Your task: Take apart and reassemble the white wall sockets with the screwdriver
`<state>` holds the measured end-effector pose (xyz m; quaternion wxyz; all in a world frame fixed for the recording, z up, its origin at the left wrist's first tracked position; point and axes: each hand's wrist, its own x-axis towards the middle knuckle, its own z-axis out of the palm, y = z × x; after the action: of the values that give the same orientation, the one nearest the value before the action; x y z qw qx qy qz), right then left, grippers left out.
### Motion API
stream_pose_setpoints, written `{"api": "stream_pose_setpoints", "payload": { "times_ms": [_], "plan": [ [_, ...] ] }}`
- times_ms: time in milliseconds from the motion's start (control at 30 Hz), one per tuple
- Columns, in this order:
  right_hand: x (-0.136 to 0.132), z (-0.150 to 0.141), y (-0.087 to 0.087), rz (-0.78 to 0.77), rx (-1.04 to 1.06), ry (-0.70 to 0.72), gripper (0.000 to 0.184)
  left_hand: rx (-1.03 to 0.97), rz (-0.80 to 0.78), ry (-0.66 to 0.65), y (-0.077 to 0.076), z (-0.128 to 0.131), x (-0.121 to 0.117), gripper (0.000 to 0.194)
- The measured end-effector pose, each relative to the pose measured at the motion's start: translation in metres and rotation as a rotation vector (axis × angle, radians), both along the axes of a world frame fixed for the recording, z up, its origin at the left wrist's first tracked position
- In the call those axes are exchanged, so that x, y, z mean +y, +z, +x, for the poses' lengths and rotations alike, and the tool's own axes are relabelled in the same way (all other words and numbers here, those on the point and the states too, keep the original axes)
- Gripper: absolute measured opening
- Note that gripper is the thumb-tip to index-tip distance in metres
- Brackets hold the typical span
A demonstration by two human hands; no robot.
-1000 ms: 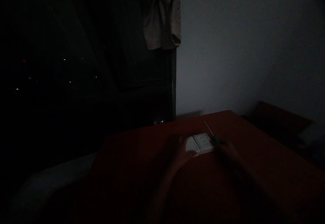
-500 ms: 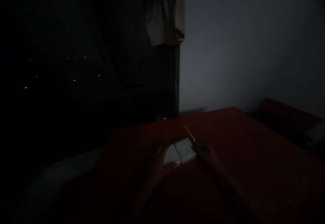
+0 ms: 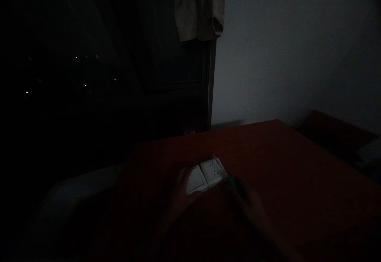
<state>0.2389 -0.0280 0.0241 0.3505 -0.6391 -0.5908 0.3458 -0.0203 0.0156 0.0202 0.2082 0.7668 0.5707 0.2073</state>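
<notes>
On the reddish-brown surface [image 3: 253, 145], toward its middle, 2 white plates lie side by side, close against each other; whether they are joined, I cannot tell. The plain plate [image 3: 196, 180] is on the left, and the socket plate [image 3: 210, 174], with small dark slots on its face, is on the right. The left hand [image 3: 179, 192] has its fingers clamped on the plain plate, the thumb at the near edge and the others around the left side. The right hand [image 3: 248, 200] has its fingers closed round the green handle of a screwdriver [image 3: 232, 181], just beside the socket plate's right edge. The thin shaft is blurred along that edge; whether it touches the plate, I cannot tell. Beyond the surface, a pale garment [image 3: 201, 12] hangs before a dark window [image 3: 175, 65], next to a grey wall [image 3: 282, 56]. Small lights [image 3: 85, 85] dot the darkness at left.
</notes>
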Motion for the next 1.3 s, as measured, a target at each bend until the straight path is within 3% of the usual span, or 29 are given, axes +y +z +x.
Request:
{"api": "stream_pose_setpoints", "payload": {
  "times_ms": [167,300,567,1100,1300],
  "plan": [
    [-0.052,0.006,-0.018,-0.013,-0.133,0.144,0.047,0.008,0.045,-0.028,0.003,0.001,-0.002,0.076],
    [-0.070,0.013,-0.034,0.029,-0.251,0.183,0.043,-0.007,0.054,-0.049,0.002,-0.002,-0.001,0.077],
    [-0.069,0.004,-0.031,0.054,-0.365,0.270,0.046,0.001,0.071,-0.034,-0.005,-0.004,0.000,0.076],
    [-0.071,-0.007,-0.032,0.093,-0.480,0.270,0.060,0.006,0.113,-0.018,-0.006,-0.002,-0.002,0.073],
    [-0.066,-0.020,-0.018,-0.029,-0.446,0.286,0.049,0.025,0.117,-0.002,-0.004,-0.001,-0.005,0.072]
  ]
}}
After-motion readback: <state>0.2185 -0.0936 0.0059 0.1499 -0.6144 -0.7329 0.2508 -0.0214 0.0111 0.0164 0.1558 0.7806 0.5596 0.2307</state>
